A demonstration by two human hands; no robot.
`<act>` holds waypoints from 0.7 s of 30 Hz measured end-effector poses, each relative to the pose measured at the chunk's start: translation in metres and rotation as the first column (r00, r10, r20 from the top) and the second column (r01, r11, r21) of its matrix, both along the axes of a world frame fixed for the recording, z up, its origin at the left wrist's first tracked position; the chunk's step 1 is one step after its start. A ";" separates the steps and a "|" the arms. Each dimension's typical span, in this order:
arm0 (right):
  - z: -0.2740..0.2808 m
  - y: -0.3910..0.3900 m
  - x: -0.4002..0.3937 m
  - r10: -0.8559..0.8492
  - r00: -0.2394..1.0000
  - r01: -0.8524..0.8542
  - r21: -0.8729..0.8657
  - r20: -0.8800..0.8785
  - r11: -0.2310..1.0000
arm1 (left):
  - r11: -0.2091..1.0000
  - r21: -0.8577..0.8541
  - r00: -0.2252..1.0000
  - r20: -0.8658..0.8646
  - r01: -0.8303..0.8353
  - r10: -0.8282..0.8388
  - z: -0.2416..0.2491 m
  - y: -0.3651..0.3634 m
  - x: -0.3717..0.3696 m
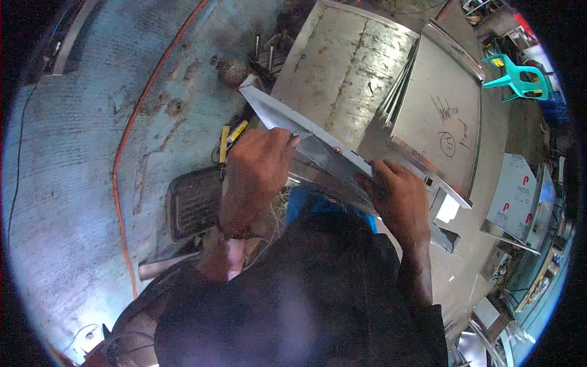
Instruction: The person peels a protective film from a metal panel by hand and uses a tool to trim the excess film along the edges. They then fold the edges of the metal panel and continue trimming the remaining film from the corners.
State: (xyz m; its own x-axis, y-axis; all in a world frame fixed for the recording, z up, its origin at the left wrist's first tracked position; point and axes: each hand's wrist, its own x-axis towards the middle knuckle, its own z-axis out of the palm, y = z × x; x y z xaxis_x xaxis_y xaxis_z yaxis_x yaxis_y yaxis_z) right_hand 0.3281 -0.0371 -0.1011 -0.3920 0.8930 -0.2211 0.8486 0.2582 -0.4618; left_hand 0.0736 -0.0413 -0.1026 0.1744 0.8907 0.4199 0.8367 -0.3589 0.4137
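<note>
A long, narrow piece of folded sheet metal (354, 157) slants across in front of me, its far left end raised toward the upper left. My left hand (260, 162) is closed at its near edge, thumb and fingers pinched together. Beside those fingertips a thin greyish layer shows along the metal's inner face. Farther along to the right, my right hand (400, 196) is wrapped over the same piece, knuckles up and fingertips partly hidden behind the edge. Small marks dot the pale outer strip between the hands.
Beyond lie large metal sheets (348, 67) and a panel with handwriting (437, 116). A green plastic chair (520, 79) stands at the far right, near Phoenix-printed sheets (512, 192). An orange hose (116, 174) runs over the worn blue floor at left, beside a dark mat-like object (194, 202).
</note>
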 end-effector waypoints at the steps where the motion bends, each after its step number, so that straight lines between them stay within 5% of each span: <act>1: 0.000 0.000 0.000 -0.011 1.000 0.011 -0.001 -0.009 1.000 | 1.000 0.000 1.000 0.000 0.000 0.000 0.000 0.001 0.000; 15: -0.002 0.000 0.000 -0.012 0.997 0.023 0.138 -0.075 0.990 | 0.999 -0.051 0.999 -0.044 0.021 -0.023 0.012 0.007 0.004; 18: -0.003 0.002 0.003 0.010 1.000 -0.011 -0.042 -0.017 0.999 | 0.998 -0.045 0.997 -0.069 -0.036 0.033 0.012 0.006 0.009; 21: -0.001 0.000 0.001 -0.012 0.997 0.018 0.075 -0.081 0.997 | 0.998 -0.038 0.999 -0.004 -0.048 0.048 0.002 0.004 0.008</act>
State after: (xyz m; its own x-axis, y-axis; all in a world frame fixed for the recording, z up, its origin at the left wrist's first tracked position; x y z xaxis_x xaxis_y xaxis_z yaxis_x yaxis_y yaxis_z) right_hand 0.3289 -0.0372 -0.1025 -0.3925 0.9117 -0.1210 0.8134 0.2827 -0.5084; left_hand 0.0817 -0.0370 -0.1011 0.1325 0.9134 0.3848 0.8538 -0.3024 0.4238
